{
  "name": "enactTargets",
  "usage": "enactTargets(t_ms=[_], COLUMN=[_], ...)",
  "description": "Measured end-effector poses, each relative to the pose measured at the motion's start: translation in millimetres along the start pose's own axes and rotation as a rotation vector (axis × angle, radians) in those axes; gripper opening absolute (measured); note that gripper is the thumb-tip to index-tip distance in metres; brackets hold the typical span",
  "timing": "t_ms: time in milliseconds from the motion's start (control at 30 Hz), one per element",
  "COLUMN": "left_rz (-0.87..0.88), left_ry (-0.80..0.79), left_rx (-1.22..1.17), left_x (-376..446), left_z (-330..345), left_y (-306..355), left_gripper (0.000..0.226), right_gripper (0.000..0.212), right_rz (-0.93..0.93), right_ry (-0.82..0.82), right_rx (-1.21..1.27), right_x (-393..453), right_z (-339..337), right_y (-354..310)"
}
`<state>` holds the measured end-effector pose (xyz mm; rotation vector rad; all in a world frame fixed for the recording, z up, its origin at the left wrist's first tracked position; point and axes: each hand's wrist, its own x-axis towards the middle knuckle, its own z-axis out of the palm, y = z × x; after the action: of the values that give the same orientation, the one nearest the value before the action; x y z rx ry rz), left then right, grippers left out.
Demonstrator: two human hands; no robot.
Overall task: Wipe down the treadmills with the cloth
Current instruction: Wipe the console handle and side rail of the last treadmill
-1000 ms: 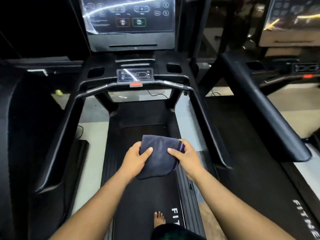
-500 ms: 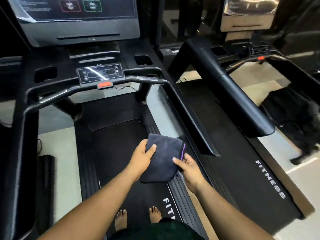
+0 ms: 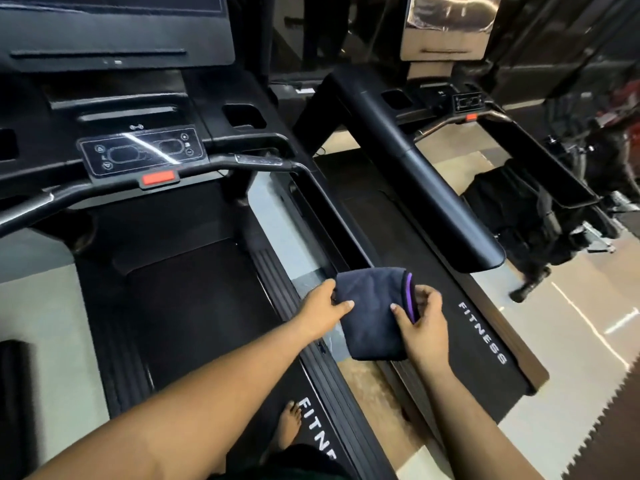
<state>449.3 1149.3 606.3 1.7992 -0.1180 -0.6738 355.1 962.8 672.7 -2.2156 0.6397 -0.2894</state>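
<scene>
Cloth held by left hand, right hand.

Pale floor under and between the machines. Dark mat with a saw-tooth edge at lower right. Black exercise machine at far right, blurred. Bare foot near bottom centre. Light streaks on the floor at right.

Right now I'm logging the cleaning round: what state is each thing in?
Cloth: folded, held in the air by both hands.
Left hand: gripping the cloth's left edge.
Right hand: pinching its purple-trimmed edge.
Near treadmill: person's bare foot on it.
</scene>
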Motion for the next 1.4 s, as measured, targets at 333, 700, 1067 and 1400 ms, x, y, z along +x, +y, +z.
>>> enactTargets(t_ms=[333, 700, 1067, 1400], left_rz=[-0.030, 0.339, 0.463, 0.494], left_ry=[-0.007, -0.016, -0.012, -0.005], left_rx=[0.408, 1.085, 1.287, 1.290], left_x=[114, 175, 215, 233], left_z=[32, -30, -81, -104], left_y=[44, 19, -10, 2], left_gripper=[0.032, 0.091, 0.113, 0.107], right_gripper=[0.073, 0.066, 0.085, 0.103], right_rz=[-0.241, -0.870, -0.622, -0.413], right_ry=[0.030, -0.760, -0.604, -0.487], right_rx=[-0.604, -1.619, -1.426, -1.089], right_x=[113, 125, 130, 154], right_z=[43, 59, 54, 95], right_y=[34, 76, 53, 32])
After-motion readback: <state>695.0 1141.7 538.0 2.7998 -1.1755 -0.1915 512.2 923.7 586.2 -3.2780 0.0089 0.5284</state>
